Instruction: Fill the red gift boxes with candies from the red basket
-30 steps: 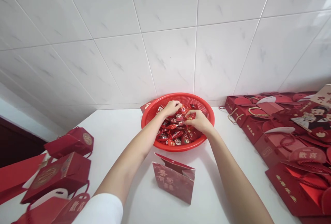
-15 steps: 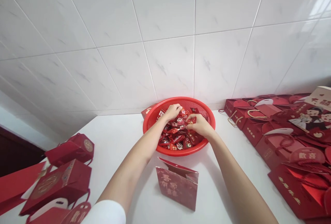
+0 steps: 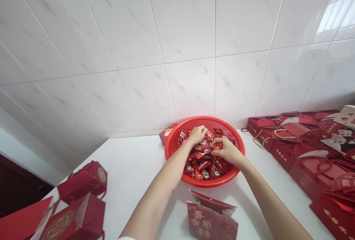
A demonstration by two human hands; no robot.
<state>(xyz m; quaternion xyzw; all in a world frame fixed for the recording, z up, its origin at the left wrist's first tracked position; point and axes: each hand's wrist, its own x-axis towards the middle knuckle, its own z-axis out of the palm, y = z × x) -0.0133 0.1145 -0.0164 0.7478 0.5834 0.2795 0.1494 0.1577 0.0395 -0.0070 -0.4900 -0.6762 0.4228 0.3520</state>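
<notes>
A red plastic basket [image 3: 210,183] full of small red wrapped packets [image 3: 203,155] stands against the tiled wall. Inside it, my left hand [image 3: 197,135] reaches down at the back, fingers bent together among the packets; what they hold, if anything, is hidden. To its right, my right hand [image 3: 226,151] has its thumb and fingers around a red packet [image 3: 217,146]. An upright dark red paper box [image 3: 212,223] with an open top stands in front of the basket, touched by neither hand.
Red gift boxes [image 3: 85,182] with cords lie at the left edge of the white table [image 3: 133,166]. Many red handled boxes [image 3: 285,155] fill the right side. Another red box [image 3: 165,134] sits partly behind the basket, by the tiled wall [image 3: 188,84].
The view has tilted up and shifted, so the basket and boxes appear lower and the basket further right. Both hands remain in the basket, with little movement among the packets.
</notes>
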